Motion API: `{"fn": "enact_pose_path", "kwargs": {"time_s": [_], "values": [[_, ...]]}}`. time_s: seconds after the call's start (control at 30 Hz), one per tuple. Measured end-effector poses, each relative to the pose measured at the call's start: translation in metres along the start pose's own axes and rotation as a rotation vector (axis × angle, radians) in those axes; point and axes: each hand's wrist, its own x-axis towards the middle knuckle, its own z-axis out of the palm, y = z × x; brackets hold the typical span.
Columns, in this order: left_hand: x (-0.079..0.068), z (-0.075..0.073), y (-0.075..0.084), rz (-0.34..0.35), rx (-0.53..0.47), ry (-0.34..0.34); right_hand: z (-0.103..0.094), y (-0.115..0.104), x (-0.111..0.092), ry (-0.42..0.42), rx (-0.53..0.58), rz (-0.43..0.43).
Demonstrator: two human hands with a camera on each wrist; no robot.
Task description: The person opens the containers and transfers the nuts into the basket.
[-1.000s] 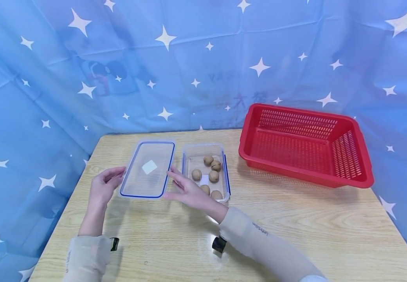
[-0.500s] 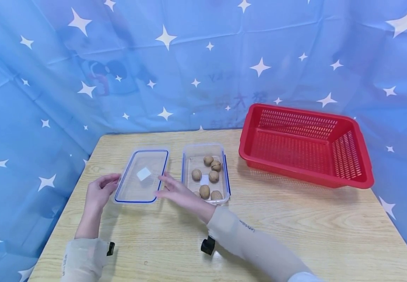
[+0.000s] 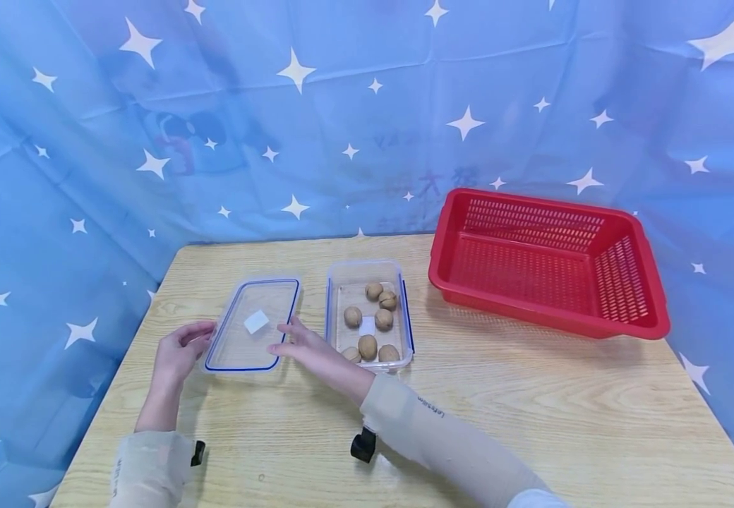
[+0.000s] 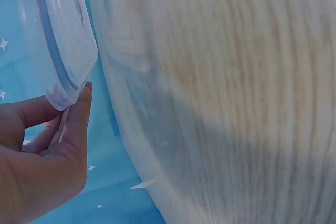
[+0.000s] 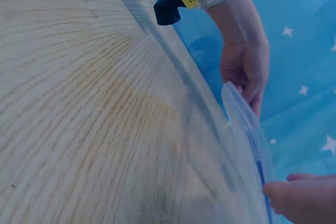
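A clear plastic box lid (image 3: 233, 349) with a blue seal and a white label is held between both hands at the left of the table. My left hand (image 3: 175, 354) pinches its left edge; in the left wrist view, thumb and fingers close on a corner of the lid (image 4: 68, 40). At the opposite edge, my right hand (image 3: 324, 360) holds the lid between thumb and fingers. The right wrist view has the lid nearly edge-on, above the tabletop, with the right hand (image 5: 307, 198) partly cut off by the frame.
Just right of the lid stands a clear box (image 3: 363, 271) with several walnuts (image 3: 352, 317) in it. A red perforated basket (image 3: 551, 314) sits at the back right of the wooden table (image 3: 532, 402). Behind the table hangs a blue star-patterned cloth (image 3: 341, 113).
Both hands have carried the lid left and toward the table's front, away from the box. More of the walnuts in the box can be seen. The box and basket have stayed put.
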Motion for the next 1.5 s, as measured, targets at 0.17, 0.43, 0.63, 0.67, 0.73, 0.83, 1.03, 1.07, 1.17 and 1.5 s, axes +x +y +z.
{"fn": "enact_pose_path", "kwargs": {"time_s": [0.17, 0.43, 0.63, 0.67, 0.73, 0.83, 1.03, 1.07, 1.17, 1.5], "values": [[0.001, 0.001, -0.003, -0.001, 0.009, 0.002, 0.003, 0.001, 0.001, -0.004, 0.000, 0.005], [0.001, 0.002, -0.006, -0.001, 0.046, -0.009, 0.008, 0.006, 0.003, 0.010, -0.022, 0.015], [0.001, 0.002, -0.006, 0.000, 0.051, -0.017, 0.011, 0.010, 0.004, 0.025, -0.026, 0.035], [0.002, 0.003, -0.006, 0.003, 0.052, -0.017, 0.012, 0.011, 0.004, 0.027, -0.027, 0.038], [0.002, 0.003, -0.006, 0.012, 0.048, -0.017, 0.013, 0.012, 0.004, 0.031, -0.028, 0.046], [0.004, 0.004, -0.008, 0.023, 0.043, -0.015, 0.014, 0.014, 0.004, 0.033, -0.018, 0.041], [0.004, 0.004, -0.009, 0.017, 0.037, -0.024, 0.016, 0.018, 0.006, 0.030, 0.006, 0.035], [0.004, 0.005, -0.009, 0.017, 0.035, -0.026, 0.017, 0.019, 0.006, 0.030, 0.007, 0.037], [0.003, 0.005, -0.009, 0.018, 0.029, -0.028, 0.017, 0.020, 0.007, 0.031, 0.011, 0.041], [0.001, 0.003, -0.008, 0.021, -0.032, -0.033, 0.019, 0.019, 0.004, 0.054, -0.059, -0.023]]}}
